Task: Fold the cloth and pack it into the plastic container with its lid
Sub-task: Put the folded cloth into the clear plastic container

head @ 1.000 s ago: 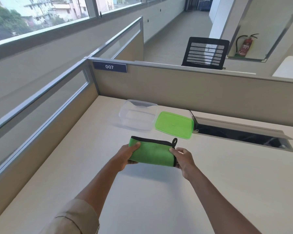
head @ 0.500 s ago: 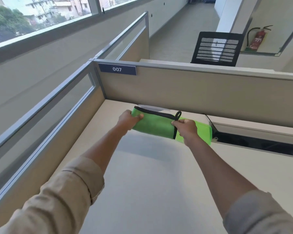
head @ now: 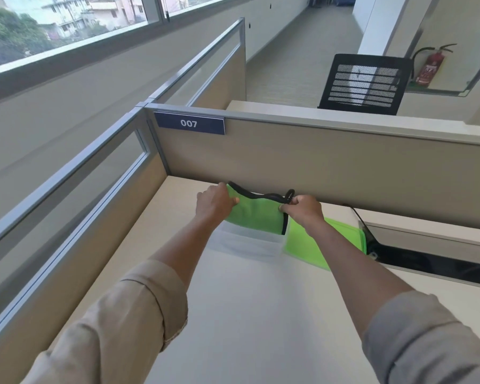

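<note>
A folded green cloth (head: 257, 214) with black trim and a small loop hangs between my two hands at the far end of the desk. My left hand (head: 215, 202) pinches its left end and my right hand (head: 305, 210) pinches its right end by the loop. The cloth's lower edge dips into the clear plastic container (head: 247, 243), which stands right below it. The green lid (head: 313, 245) lies flat on the desk just right of the container, partly hidden by my right forearm.
A beige partition (head: 330, 173) with a "007" plate rises directly behind the container, and a glazed side partition (head: 75, 206) runs along the left. An open dark cable tray (head: 427, 261) is sunk in the desk right of the lid.
Both hands have carried the cloth forward from the near desk to over the container, and its lower edge now dips inside. The camera view has tilted up and closer.
</note>
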The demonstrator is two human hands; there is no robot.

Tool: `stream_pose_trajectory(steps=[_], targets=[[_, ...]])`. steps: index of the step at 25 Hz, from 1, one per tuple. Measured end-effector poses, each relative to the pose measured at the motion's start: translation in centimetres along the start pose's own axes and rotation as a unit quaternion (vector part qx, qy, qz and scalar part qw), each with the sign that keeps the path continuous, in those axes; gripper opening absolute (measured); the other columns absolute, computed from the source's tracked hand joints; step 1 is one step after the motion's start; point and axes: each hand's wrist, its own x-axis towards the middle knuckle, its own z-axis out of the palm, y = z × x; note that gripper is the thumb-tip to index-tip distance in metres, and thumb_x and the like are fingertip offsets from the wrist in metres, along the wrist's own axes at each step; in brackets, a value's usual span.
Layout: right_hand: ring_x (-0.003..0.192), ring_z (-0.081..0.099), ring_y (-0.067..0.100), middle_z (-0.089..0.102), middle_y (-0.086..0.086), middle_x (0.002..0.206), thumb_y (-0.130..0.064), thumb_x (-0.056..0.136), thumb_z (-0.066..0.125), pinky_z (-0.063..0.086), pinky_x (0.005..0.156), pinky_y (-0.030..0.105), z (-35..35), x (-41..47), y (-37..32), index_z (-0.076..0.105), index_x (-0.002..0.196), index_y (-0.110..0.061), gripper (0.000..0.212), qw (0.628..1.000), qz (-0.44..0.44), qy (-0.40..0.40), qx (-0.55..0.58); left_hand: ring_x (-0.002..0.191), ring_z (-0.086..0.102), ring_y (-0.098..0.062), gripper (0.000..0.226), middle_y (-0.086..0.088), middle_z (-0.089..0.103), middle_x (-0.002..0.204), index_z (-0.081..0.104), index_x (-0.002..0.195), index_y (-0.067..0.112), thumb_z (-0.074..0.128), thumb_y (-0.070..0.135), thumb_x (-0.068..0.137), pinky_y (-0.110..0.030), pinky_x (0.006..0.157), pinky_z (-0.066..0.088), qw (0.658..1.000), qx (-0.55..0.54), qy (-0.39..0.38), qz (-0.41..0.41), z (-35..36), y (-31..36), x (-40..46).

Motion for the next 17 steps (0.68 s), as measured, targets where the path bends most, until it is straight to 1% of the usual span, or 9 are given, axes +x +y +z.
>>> stream_pose_trajectory(steps=[2,4,5,7,9,11,14,15,17], targets=[[0.059,0.048,0.024,0.051,-0.001,0.055,-0.026,0.068,0.074,0.031,0.05,0.029,0.3,0.8,0.3,0.047,0.052,-0.015,0.034,0.999,-0.023,-0.011,-0.048,0.103,0.056,-0.036,0.04,-0.016,0.067,0.105,0.056,0.104,0.009,0.059,0.047,0.092,-0.04,0.077,0.033,0.998,0.05,0.019,0.032,0.9,0.1,-0.1],[0.067,0.057,0.028,0.061,0.004,0.066,-0.025,0.07,0.072,0.037,0.053,0.029,0.6,1.1,0.2,0.059,0.067,-0.011,0.019,0.992,-0.059,-0.002,-0.115,0.105,0.055,-0.034,0.043,-0.015,0.068,0.104,0.059,0.104,0.009,0.061,0.049,0.09,-0.04,0.08,0.037,0.994,0.09,0.021,0.053,1.7,0.0,-0.3],[0.073,0.06,0.03,0.065,0.006,0.074,-0.025,0.072,0.07,0.042,0.057,0.03,0.8,1.1,0.2,0.062,0.077,-0.01,0.017,0.985,-0.081,0.007,-0.153,0.105,0.056,-0.034,0.043,-0.015,0.068,0.104,0.059,0.106,0.009,0.063,0.048,0.088,-0.04,0.081,0.038,0.993,0.104,0.015,0.058,2.1,-0.1,-0.5],[0.085,0.062,0.033,0.067,0.008,0.087,-0.024,0.076,0.066,0.047,0.069,0.035,1.5,1.0,0.4,0.061,0.094,-0.012,0.022,0.962,-0.132,0.022,-0.238,0.101,0.058,-0.032,0.042,-0.013,0.069,0.101,0.058,0.108,0.01,0.069,0.043,0.084,-0.038,0.08,0.04,0.99,0.124,0.009,0.066,2.7,-0.2,-0.9],[0.093,0.061,0.035,0.068,0.011,0.094,-0.021,0.081,0.062,0.043,0.075,0.038,2.5,0.9,0.8,0.056,0.103,-0.011,0.025,0.938,-0.168,0.034,-0.302,0.097,0.058,-0.03,0.039,-0.01,0.07,0.097,0.056,0.106,0.012,0.071,0.039,0.081,-0.037,0.078,0.04,0.986,0.147,0.023,0.081,3.2,-0.1,-1.2],[0.096,0.06,0.034,0.068,0.012,0.096,-0.016,0.083,0.06,0.041,0.076,0.039,3.3,1.0,1.1,0.053,0.107,-0.01,0.025,0.918,-0.173,0.049,-0.353,0.095,0.058,-0.027,0.039,-0.005,0.069,0.096,0.055,0.107,0.014,0.072,0.036,0.08,-0.036,0.076,0.04,0.98,0.171,0.035,0.098,3.3,0.1,-1.5],[0.1,0.057,0.031,0.069,0.01,0.096,-0.013,0.083,0.062,0.041,0.077,0.039,3.8,1.1,1.2,0.051,0.11,-0.01,0.03,0.888,-0.181,0.056,-0.42,0.089,0.057,-0.024,0.044,-0.002,0.061,0.098,0.053,0.11,0.016,0.076,0.031,0.076,-0.035,0.074,0.041,0.971,0.203,0.056,0.112,3.3,0.1,-1.6],[0.102,0.056,0.031,0.07,0.009,0.094,-0.011,0.081,0.064,0.04,0.075,0.038,3.9,1.1,1.2,0.05,0.111,-0.011,0.032,0.883,-0.184,0.06,-0.428,0.086,0.058,-0.023,0.038,-0.002,0.06,0.097,0.054,0.108,0.016,0.074,0.025,0.078,-0.035,0.073,0.04,0.964,0.222,0.065,0.129,3.3,0.1,-1.6],[0.102,0.055,0.031,0.069,0.007,0.094,-0.005,0.077,0.065,0.038,0.071,0.037,4.1,0.8,1.3,0.047,0.112,-0.011,0.04,0.873,-0.193,0.076,-0.442,0.083,0.06,-0.022,0.02,-0.001,0.061,0.094,0.06,0.102,0.017,0.062,0.008,0.084,-0.034,0.073,0.04,0.948,0.264,0.049,0.171,3.7,0.4,-1.7]])
